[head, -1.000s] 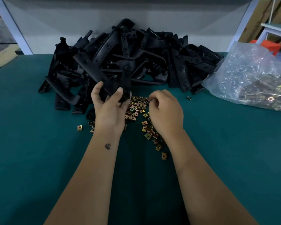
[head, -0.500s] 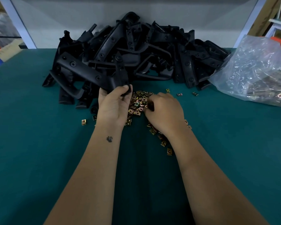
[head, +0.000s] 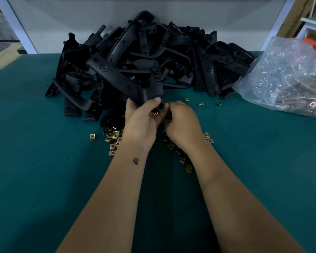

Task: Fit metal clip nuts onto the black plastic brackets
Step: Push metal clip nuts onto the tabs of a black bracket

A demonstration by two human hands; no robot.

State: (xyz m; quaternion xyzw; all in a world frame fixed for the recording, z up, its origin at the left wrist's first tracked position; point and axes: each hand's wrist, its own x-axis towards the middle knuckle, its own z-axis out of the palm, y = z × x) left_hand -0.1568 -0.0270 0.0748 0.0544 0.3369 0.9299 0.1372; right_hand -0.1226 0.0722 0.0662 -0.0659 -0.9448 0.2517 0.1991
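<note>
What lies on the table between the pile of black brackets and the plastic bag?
In the head view, only bare green table lies between pile and bag.

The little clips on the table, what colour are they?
The clips look shiny gold-brass, seen in the head view.

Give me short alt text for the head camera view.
A person's left hand grips the end of a black plastic bracket while the right hand works against it, above scattered metal clip nuts on a green table.

Green table (head: 35, 179), grey wall (head: 80, 24)
</note>
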